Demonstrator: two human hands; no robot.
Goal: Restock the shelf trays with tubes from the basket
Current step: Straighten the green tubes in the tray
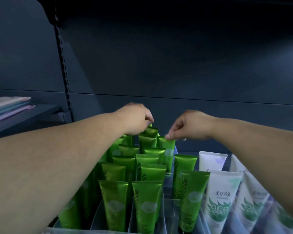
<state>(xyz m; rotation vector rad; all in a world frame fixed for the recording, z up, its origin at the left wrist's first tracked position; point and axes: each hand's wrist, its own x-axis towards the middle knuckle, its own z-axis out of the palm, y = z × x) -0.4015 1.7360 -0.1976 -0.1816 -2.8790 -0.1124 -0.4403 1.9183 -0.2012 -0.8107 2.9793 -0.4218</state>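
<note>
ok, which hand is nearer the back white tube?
Right. The right hand sits just up-left of the back white tube, pinching a green tube by its top; the left hand is farther left, gripping the rearmost green tube.

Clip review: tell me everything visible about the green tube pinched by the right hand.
The green tube looks like glossy soft plastic and stands upright, flat crimped end up. Dark lettering runs down its left side; a pale round emblem marks its face. The right hand pinches its top edge. It is at the far end of the clear tray; nearer tubes hide its lower part. The left hand holds a neighbour tube beside it.
</note>
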